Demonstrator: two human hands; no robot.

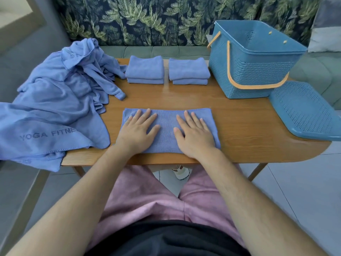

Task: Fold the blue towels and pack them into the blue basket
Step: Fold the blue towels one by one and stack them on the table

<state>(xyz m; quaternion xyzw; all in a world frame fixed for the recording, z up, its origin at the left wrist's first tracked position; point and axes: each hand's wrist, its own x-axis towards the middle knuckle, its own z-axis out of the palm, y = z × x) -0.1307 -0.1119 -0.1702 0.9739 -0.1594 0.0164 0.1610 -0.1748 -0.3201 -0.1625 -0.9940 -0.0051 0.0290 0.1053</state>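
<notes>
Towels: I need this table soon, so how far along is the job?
Done: two folded stacks at the far edge. In hand: left hand and right hand press flat on a part-folded towel. To do: the heap on the left is unfolded, and no towel shows in the basket, its lid lying beside it.

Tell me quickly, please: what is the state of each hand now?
Left hand: open, fingers straight, pressing flat on the towel.
Right hand: open, fingers straight, pressing flat on the same towel.
</notes>
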